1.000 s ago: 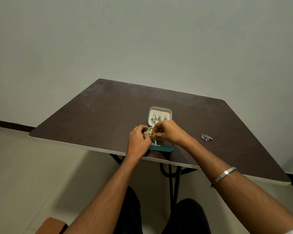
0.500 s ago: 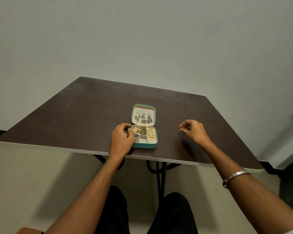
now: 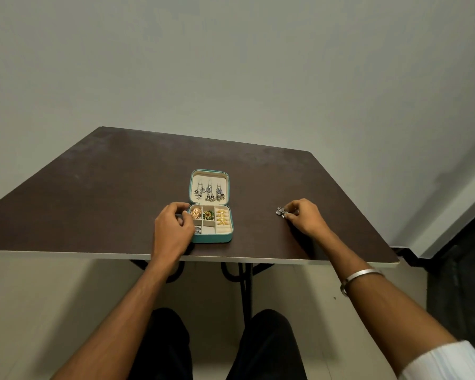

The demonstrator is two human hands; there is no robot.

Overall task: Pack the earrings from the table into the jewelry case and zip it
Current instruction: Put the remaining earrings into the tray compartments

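A small teal jewelry case (image 3: 211,238) lies open near the front edge of the dark table (image 3: 107,187). Its raised lid (image 3: 209,175) holds three dangling silver earrings. The compartments below hold gold and green pieces. My left hand (image 3: 173,229) rests curled against the case's left side, fingertips touching its edge. To the right, my right hand (image 3: 303,218) pinches a small silver earring (image 3: 280,211) at table level between thumb and fingertips.
The table's pale front edge (image 3: 231,259) runs just in front of the case. Black table legs (image 3: 244,286) and my knees show below. A plain wall stands behind; a dark floor area lies at far right.
My right hand has left the case, moved right across the table and closed its fingers on the silver earring. My left hand stayed at the case. The view shifted right.
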